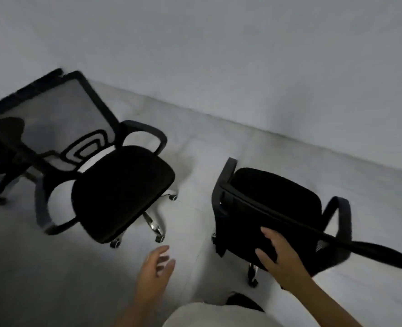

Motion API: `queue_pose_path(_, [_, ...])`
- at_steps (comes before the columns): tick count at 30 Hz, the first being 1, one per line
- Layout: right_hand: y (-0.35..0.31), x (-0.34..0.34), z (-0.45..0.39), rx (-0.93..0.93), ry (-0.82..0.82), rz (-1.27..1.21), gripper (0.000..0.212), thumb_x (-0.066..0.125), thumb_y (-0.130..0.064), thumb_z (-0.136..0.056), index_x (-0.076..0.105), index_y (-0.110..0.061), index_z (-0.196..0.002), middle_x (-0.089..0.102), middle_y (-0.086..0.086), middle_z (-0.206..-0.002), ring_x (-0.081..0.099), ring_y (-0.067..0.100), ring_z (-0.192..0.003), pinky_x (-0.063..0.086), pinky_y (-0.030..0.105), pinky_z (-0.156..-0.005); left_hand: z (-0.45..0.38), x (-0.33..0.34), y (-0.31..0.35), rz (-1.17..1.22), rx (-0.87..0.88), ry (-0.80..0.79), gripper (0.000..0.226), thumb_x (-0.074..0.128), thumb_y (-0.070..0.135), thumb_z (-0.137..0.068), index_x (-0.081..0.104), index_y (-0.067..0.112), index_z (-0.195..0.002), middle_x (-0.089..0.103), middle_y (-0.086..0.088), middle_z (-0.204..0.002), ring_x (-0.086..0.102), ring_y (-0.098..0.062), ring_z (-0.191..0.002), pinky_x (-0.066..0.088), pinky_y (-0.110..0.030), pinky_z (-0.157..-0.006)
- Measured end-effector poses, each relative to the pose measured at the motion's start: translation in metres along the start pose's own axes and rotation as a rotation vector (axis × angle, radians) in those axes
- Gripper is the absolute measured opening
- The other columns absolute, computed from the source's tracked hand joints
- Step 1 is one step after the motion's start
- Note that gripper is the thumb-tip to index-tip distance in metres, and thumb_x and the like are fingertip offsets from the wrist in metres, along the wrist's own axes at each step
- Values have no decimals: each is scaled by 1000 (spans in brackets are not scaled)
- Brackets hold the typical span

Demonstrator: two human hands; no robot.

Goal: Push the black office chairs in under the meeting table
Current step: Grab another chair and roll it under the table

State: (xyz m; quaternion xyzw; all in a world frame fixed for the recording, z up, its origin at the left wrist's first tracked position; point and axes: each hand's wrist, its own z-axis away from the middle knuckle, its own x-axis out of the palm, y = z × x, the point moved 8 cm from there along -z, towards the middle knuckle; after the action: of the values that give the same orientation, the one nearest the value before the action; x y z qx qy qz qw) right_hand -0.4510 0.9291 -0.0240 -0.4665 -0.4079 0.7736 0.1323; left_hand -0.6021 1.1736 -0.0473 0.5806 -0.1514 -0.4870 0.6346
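Right hand on near chair, left hand free.

The right hand point(280, 254) grasped the top of the backrest of the near office chair point(273, 208), which stood on the pale floor point(53, 267) close to the wall point(218, 55). The left hand point(156, 267) hung released, fingers spread, touching nothing. A second office chair point(122, 190) stood apart to its left, unheld.
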Motion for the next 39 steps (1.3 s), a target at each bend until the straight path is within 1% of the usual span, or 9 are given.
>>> queue_pose_path(6, [-26, -93, 70, -57, 720, 214, 46, 49, -34, -80, 57, -2, -111, 54, -1, -105, 51, 14, -100, 45, 29, -84, -45, 51, 121, -45, 454, -343, 21, 56, 34, -81, 45, 41, -96, 52, 10, -105, 53, 9, -96, 41, -4, -79])
queue_pose_path(9, [-3, -115, 66, 53, 761, 541, 48, 47, -43, -76, 63, -5, -100, 66, 9, -99, 59, 23, -93, 46, 39, -85, -32, 101, 171, -187, 820, -379, 28, 45, 44, -76, 52, 33, -101, 53, 14, -109, 47, 6, -103, 38, 0, -85])
queue_pose_path(13, [45, -126, 50, 248, 722, 751, 70, 14, -61, -90, 68, -18, -79, 67, -4, -75, 65, 17, -73, 32, 34, -87, -24, 175, 205, -585, 1189, -333, 44, 41, 46, -78, 54, 19, -110, 65, -3, -106, 53, -13, -104, 48, -29, -86])
queue_pose_path(16, [53, -130, 44, 213, 779, 795, 71, 10, -62, -89, 62, -21, -68, 59, -7, -64, 54, 13, -66, 29, 27, -76, -39, 216, 188, -1014, 1249, -397, 60, 25, 57, -85, 43, 21, -130, 60, 0, -115, 58, -14, -103, 45, -27, -83])
queue_pose_path(19, [62, -130, 41, 200, 780, 901, 67, 12, -66, -86, 60, -23, -64, 56, -8, -62, 50, 12, -65, 29, 26, -73, -41, 227, 177, -1040, 1223, -561, 48, 32, 55, -76, 68, 24, -79, 58, 5, -49, 53, -5, -39, 24, -14, -36])
queue_pose_path(22, [73, -142, 36, 178, 770, 916, 58, 31, -69, -69, 60, -19, -61, 56, -5, -57, 56, 16, -52, 28, 27, -70, -38, 236, 178, -1023, 1356, -482, 44, 33, 53, -72, 65, 24, -65, 45, 1, -34, 41, -5, -25, 1, -10, -41])
queue_pose_path(31, [106, -191, 19, 35, 619, 925, 41, 69, -59, -47, 63, -19, -54, 53, -4, -48, 54, 18, -46, 25, 24, -66, 9, 274, 176, -967, 1222, -418, 34, 84, 35, -53, 63, 10, -63, 46, 1, -38, 41, -12, -29, 27, -19, -34])
queue_pose_path(36, [133, -227, -3, -126, 495, 881, 44, 83, -49, -38, 63, -15, -56, 53, -1, -50, 54, 20, -48, 27, 24, -67, 32, 308, 191, -947, 1125, -248, 31, 67, 38, -72, 60, 10, -62, 46, 0, -39, 37, -13, -30, 22, -19, -38])
queue_pose_path(39, [147, -246, -15, -235, 456, 854, 40, 72, -52, -49, 63, -14, -58, 55, 1, -51, 55, 23, -52, 34, 25, -71, 44, 328, 195, -944, 1033, -118, 63, 17, 48, -95, 55, 14, -59, 44, 3, -39, 38, -12, -30, 19, -19, -38])
